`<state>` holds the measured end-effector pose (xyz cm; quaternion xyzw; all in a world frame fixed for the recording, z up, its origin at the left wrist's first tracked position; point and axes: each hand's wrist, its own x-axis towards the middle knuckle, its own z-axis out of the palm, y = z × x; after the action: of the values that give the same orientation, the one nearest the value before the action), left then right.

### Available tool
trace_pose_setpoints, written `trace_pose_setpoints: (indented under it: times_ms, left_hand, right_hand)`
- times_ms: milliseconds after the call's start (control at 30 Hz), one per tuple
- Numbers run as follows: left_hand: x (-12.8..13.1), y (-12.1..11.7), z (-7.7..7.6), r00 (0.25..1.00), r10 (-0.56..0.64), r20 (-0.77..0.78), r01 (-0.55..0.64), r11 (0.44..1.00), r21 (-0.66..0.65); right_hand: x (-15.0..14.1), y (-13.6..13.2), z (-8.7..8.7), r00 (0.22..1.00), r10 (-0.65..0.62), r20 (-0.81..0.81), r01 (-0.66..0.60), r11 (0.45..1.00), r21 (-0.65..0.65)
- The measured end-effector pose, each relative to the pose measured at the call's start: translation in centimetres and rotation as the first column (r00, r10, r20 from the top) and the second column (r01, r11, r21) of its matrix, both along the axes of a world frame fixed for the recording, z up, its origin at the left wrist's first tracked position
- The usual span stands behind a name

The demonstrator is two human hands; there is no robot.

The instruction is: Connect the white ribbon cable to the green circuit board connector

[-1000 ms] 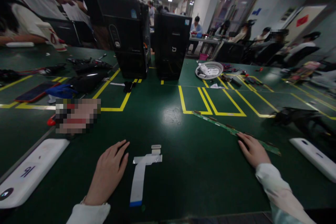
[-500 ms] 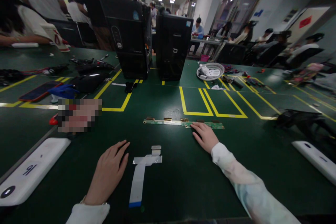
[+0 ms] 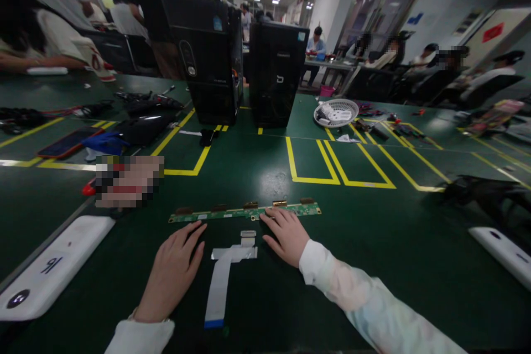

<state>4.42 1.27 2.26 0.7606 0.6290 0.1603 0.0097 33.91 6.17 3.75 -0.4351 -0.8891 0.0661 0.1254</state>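
Note:
A long, narrow green circuit board [image 3: 228, 214] lies across the table with several brownish tabs along its far edge. My right hand [image 3: 286, 235] rests its fingertips on the board right of its middle, fingers stretched out. My left hand [image 3: 176, 265] lies flat on the table, fingers extended, close to the board's left part; whether it touches the board I cannot tell. Between my hands is a white flat ribbon cable [image 3: 218, 293], T-shaped, with a blue end towards me and a connector [image 3: 248, 235] at its far end, just short of the board.
Two black computer towers [image 3: 207, 66] stand at the back of the green table. A white basket [image 3: 352, 116] with parts sits behind on the right. White devices lie at far left [image 3: 58, 265] and far right [image 3: 504, 254]. Yellow tape marks the surface. People sit and stand beyond.
My right hand has moved left and nearer to me, and the circuit board has slid with it, now lying beyond both hands. My left hand and the ribbon cable have stayed put.

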Motion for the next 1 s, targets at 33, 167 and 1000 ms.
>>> trace_pose_setpoints:
  times_ms: [33,167,1000]
  left_hand:
    - [0.0,0.0,0.0,1.0,0.0,-0.001,0.0,1.0,-0.004]
    - [0.0,0.0,0.2,1.0,0.005,0.006,-0.004,1.0,-0.016]
    - [-0.1,-0.2,-0.3,0.998,-0.016,0.058,0.016,1.0,0.0]
  right_hand:
    - [-0.1,-0.2,0.0,1.0,0.0,0.002,0.0,1.0,-0.005]
    - [-0.3,-0.5,0.1,1.0,-0.017,0.012,0.017,1.0,-0.021]
    - [6.7,0.3,-1.7,0.997,0.053,-0.047,-0.048,0.994,0.103]
